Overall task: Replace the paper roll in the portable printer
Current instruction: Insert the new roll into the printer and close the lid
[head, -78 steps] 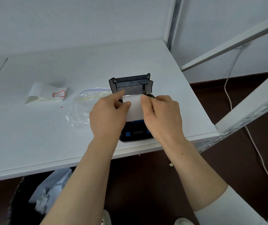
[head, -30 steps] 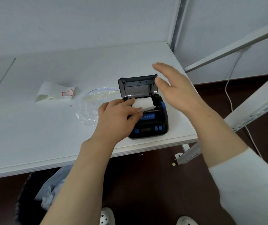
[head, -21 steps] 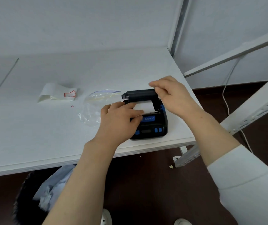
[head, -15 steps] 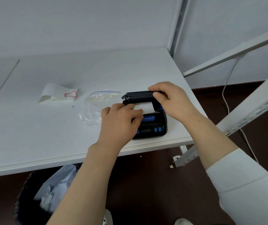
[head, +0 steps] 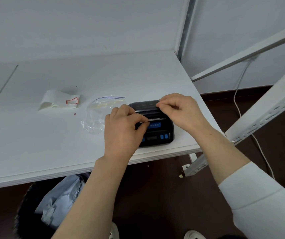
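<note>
While left hand pinches paper strip, right hand grips lowered printer lid.

On your white table lies a clear zip bag with a blue seal line. Further left is a folded white paper strip bearing a red-outlined label. A tiny red-outlined scrap sits between them. Under the table's near edge, a dark bin holds crumpled pale wrapping. To your right, a white cable trails to the floor behind a perforated white metal upright.
</note>
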Demonstrator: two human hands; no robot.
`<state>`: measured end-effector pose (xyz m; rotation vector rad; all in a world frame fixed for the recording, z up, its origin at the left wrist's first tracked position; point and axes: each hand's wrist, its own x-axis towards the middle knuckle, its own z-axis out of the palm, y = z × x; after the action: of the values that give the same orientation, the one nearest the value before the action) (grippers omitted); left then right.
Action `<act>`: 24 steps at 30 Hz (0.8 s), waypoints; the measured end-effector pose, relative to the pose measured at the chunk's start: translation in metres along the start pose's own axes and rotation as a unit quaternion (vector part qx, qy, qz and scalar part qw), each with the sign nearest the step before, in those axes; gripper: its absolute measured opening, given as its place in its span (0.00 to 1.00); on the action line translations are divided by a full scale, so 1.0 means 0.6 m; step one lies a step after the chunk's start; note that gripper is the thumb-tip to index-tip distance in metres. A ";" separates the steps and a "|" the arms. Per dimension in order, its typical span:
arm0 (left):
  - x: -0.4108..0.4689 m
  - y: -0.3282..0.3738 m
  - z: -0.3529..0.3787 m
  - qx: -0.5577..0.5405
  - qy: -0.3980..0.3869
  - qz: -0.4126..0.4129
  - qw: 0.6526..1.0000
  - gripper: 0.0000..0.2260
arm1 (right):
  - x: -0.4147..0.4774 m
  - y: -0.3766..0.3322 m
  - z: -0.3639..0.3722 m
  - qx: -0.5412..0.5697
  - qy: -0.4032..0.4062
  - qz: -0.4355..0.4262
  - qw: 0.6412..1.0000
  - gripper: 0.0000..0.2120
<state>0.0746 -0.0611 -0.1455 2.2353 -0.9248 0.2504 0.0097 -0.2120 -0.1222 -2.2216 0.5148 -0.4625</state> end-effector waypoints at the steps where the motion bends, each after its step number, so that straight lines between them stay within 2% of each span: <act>1: -0.001 0.003 -0.003 -0.013 -0.006 -0.014 1.000 0.07 | -0.001 0.000 0.001 -0.003 0.007 -0.002 1.000 0.08; 3: -0.002 0.011 -0.013 -0.086 -0.006 -0.096 0.992 0.11 | -0.001 0.003 0.004 -0.021 0.017 -0.004 1.000 0.09; 5: 0.004 0.016 -0.016 -0.168 0.034 -0.195 0.966 0.13 | 0.000 0.006 0.007 -0.026 0.029 -0.004 0.999 0.09; 7: 0.012 0.013 -0.014 -0.191 0.052 -0.256 0.946 0.14 | 0.001 0.008 0.012 -0.007 0.049 0.011 0.999 0.08; 11: 0.019 0.006 -0.001 -0.220 0.018 -0.280 0.934 0.08 | 0.005 0.009 0.019 0.101 0.072 0.089 0.988 0.10; 16: 0.019 0.001 0.002 -0.271 0.021 -0.299 0.915 0.11 | 0.000 0.020 0.024 0.274 0.072 0.221 0.933 0.15; 18: 0.019 0.000 0.003 -0.281 0.016 -0.296 0.913 0.12 | -0.010 0.017 0.022 0.233 0.076 0.192 0.951 0.13; 21: 0.019 0.001 0.003 -0.289 0.011 -0.294 0.911 0.13 | -0.027 0.004 0.015 0.143 0.043 0.065 0.987 0.12; 24: 0.019 -0.001 0.005 -0.294 0.009 -0.294 0.910 0.13 | -0.031 0.007 0.021 -0.019 -0.014 -0.039 0.999 0.16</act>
<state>0.0831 -0.0691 -0.1432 1.8205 -0.2239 -0.2582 -0.0011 -0.1975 -0.1361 -2.2880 0.4259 -0.4647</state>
